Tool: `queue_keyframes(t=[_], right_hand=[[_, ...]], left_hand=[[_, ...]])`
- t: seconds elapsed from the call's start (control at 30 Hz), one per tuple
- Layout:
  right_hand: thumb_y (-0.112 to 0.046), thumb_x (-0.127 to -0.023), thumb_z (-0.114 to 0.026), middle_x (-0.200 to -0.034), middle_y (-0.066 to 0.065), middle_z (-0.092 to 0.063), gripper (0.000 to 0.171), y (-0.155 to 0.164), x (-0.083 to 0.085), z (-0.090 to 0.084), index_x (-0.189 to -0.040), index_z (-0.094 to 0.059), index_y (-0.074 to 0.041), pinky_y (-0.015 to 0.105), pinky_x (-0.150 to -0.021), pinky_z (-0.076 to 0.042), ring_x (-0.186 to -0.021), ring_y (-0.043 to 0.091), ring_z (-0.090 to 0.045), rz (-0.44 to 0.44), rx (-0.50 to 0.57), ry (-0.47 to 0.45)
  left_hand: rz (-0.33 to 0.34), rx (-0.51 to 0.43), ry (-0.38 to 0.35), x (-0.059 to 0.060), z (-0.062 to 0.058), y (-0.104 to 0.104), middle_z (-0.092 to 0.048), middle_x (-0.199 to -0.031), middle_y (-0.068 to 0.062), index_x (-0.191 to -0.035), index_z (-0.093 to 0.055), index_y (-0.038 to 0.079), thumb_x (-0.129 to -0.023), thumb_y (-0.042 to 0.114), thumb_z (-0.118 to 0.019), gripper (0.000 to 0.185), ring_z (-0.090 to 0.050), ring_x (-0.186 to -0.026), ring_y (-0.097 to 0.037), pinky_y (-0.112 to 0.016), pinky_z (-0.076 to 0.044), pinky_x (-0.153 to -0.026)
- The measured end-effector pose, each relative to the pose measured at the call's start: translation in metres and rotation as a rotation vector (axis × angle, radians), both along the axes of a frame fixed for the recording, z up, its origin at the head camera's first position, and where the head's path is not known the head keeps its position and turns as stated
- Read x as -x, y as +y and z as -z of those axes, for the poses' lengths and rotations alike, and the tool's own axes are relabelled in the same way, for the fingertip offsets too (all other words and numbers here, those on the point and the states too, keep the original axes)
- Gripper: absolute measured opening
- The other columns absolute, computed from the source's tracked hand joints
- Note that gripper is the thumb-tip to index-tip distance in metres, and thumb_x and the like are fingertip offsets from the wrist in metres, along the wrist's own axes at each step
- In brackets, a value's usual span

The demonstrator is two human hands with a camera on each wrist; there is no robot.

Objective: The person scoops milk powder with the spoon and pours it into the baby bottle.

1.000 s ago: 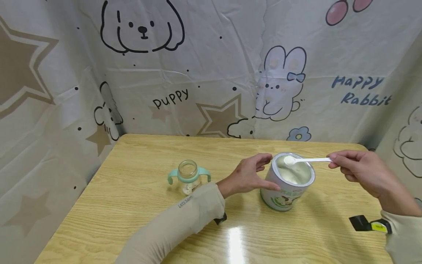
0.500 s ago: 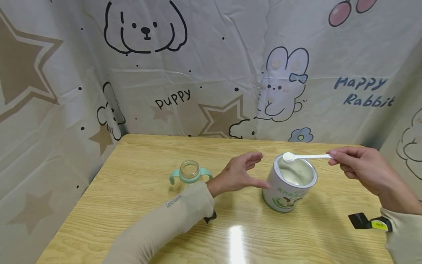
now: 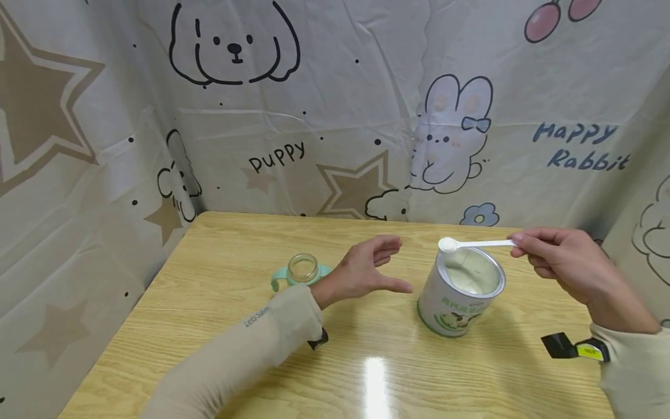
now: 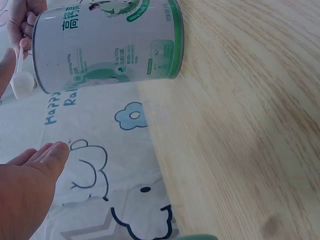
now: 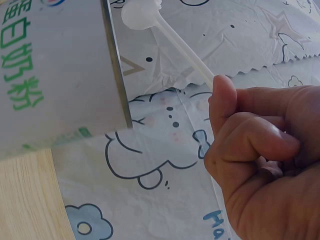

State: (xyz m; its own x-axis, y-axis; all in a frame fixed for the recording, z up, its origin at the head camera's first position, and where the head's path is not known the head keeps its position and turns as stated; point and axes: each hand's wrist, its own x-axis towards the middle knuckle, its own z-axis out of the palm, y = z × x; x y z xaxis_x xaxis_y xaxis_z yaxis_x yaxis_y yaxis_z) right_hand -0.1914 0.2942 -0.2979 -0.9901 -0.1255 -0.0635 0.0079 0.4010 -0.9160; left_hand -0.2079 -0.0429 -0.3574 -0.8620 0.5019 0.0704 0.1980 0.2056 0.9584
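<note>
**White powder heaped in the scoop: carry it level**

White plastic scoop [image 3: 473, 244], pinched by its handle end between the thumb and fingertips of my right hand [image 3: 560, 265]. Its bowl sits heaped with powder just above the far-left rim of the open tin [image 3: 463, 291], clear of the rim and not touching it. From the right wrist view the handle runs straight out from my pinch to the bowl [image 5: 142, 12], with the tin wall close beside it.

My left hand [image 3: 366, 270] holds nothing. Its fingers are spread and relaxed, hovering above the table [image 3: 366, 372] between the tin and the small bottle [image 3: 302, 270]. It touches neither.

The bottle stands upright with its mouth uncovered, green handles at either side, well to the left of the tin. A black strap end lies on the table by my right sleeve.

Findings on doing this step well, as I judge it:
- Keep the handle horizontal. The heap is loose, and any roll of the wrist would shed powder.
- Move slowly and low over the tabletop, without jolts.
- The bottle mouth looks narrow against the scoop bowl, so I would steady the bottle with the free hand before tipping.
- Tip only once the bowl is centred over the opening.
</note>
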Motion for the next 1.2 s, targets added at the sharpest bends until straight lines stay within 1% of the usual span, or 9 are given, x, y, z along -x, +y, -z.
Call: queue_keyframes(t=[0.1,0.23,0.33,0.4,0.47,0.57,0.8,1.03,1.2], right_hand=[[-0.025,-0.104,-0.057,-0.083,-0.009,-0.066,0.013,-0.005,0.0,-0.001,-0.099,-0.069,-0.022,0.023,-0.049,-0.04,-0.062,0.009,-0.045,0.008,-0.04,-0.007],[-0.03,-0.104,-0.056,-0.084,-0.01,-0.065,0.022,-0.012,0.001,-0.003,-0.109,-0.064,-0.011,0.023,-0.052,-0.041,-0.064,0.008,-0.046,0.004,-0.092,-0.011],[-0.028,-0.104,-0.056,-0.083,-0.01,-0.065,0.018,-0.015,0.002,-0.003,-0.107,-0.066,-0.013,0.023,-0.051,-0.04,-0.063,0.008,-0.045,-0.013,-0.061,0.001],[-0.022,-0.104,-0.056,-0.081,-0.008,-0.065,0.014,-0.017,0.004,-0.002,-0.1,-0.069,-0.018,0.022,-0.049,-0.038,-0.061,0.008,-0.044,-0.038,0.007,0.011],[-0.017,-0.104,-0.056,-0.079,-0.006,-0.066,0.019,-0.018,0.005,-0.002,-0.094,-0.071,-0.022,0.023,-0.046,-0.034,-0.058,0.007,-0.042,-0.059,0.076,0.02],[-0.015,-0.104,-0.056,-0.079,-0.006,-0.066,0.021,-0.022,0.006,-0.001,-0.092,-0.072,-0.022,0.023,-0.045,-0.032,-0.056,0.007,-0.04,-0.077,0.112,0.023],[-0.022,-0.103,-0.058,-0.08,-0.007,-0.066,0.016,-0.034,0.007,-0.003,-0.097,-0.071,-0.015,0.02,-0.048,-0.038,-0.059,0.006,-0.043,-0.077,0.037,0.027],[-0.023,-0.103,-0.059,-0.081,-0.007,-0.067,0.015,-0.047,0.01,-0.006,-0.098,-0.071,-0.015,0.019,-0.047,-0.04,-0.057,0.005,-0.042,-0.09,0.053,0.018],[-0.02,-0.103,-0.059,-0.08,-0.007,-0.066,0.015,-0.056,0.012,-0.009,-0.095,-0.071,-0.016,0.018,-0.046,-0.036,-0.058,0.005,-0.041,-0.108,0.08,0.004]], left_hand=[[-0.004,-0.002,0.002,0.001,0.0,-0.004,-0.049,-0.148,-0.009,-0.146,-0.045,0.002,-0.075,0.005,-0.088,0.083,-0.047,-0.136,-0.019,-0.019,-0.042,-0.107],[-0.009,0.006,0.022,0.001,-0.003,-0.011,-0.049,-0.148,-0.01,-0.146,-0.045,0.001,-0.075,0.005,-0.089,0.084,-0.047,-0.136,-0.02,-0.021,-0.042,-0.107],[-0.011,0.019,0.023,0.001,-0.008,-0.017,-0.048,-0.149,-0.01,-0.147,-0.045,0.002,-0.075,0.006,-0.089,0.084,-0.047,-0.137,-0.02,-0.022,-0.042,-0.108],[-0.01,0.029,0.023,0.0,-0.01,-0.022,-0.048,-0.149,-0.009,-0.147,-0.044,0.002,-0.075,0.007,-0.089,0.085,-0.046,-0.137,-0.021,-0.024,-0.042,-0.108],[-0.006,0.032,0.021,0.0,-0.013,-0.027,-0.047,-0.15,-0.01,-0.147,-0.043,0.002,-0.076,0.007,-0.088,0.085,-0.046,-0.137,-0.021,-0.025,-0.042,-0.109],[-0.003,0.037,0.029,0.0,-0.015,-0.034,-0.047,-0.15,-0.011,-0.148,-0.042,0.001,-0.077,0.006,-0.087,0.084,-0.046,-0.138,-0.022,-0.025,-0.041,-0.109],[-0.022,0.014,0.037,0.002,-0.018,-0.047,-0.049,-0.147,-0.014,-0.146,-0.044,-0.002,-0.076,0.002,-0.086,0.082,-0.047,-0.136,-0.024,-0.029,-0.042,-0.11],[-0.034,0.007,0.025,0.0,-0.024,-0.06,-0.048,-0.148,-0.013,-0.146,-0.043,0.0,-0.076,0.004,-0.087,0.082,-0.046,-0.137,-0.024,-0.034,-0.039,-0.113],[-0.043,0.021,0.045,-0.002,-0.026,-0.072,-0.048,-0.148,-0.015,-0.147,-0.042,-0.001,-0.077,0.002,-0.086,0.082,-0.046,-0.137,-0.026,-0.034,-0.04,-0.113]])
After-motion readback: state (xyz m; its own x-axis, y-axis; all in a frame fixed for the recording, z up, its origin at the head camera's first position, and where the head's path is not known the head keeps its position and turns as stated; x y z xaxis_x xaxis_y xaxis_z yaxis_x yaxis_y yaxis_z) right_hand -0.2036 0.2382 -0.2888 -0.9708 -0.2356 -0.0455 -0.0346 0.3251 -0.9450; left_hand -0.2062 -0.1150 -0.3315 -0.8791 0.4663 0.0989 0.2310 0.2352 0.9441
